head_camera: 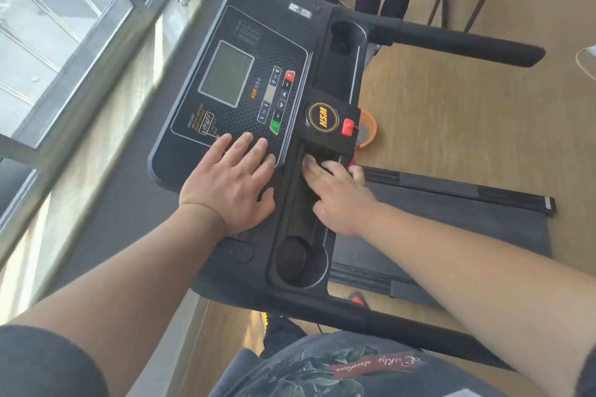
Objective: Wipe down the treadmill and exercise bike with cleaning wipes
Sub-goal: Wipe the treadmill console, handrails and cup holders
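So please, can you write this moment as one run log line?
left hand: flat on treadmill console | right hand: fingers in console tray, pressing something pale, maybe wipe | belt: untouched

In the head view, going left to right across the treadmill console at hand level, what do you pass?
Window → left hand resting flat on the console panel → right hand in the tray groove, a pale wipe showing under its fingertips → treadmill belt.

left hand [227, 182] flat, right hand [338, 193] fingers pressing down
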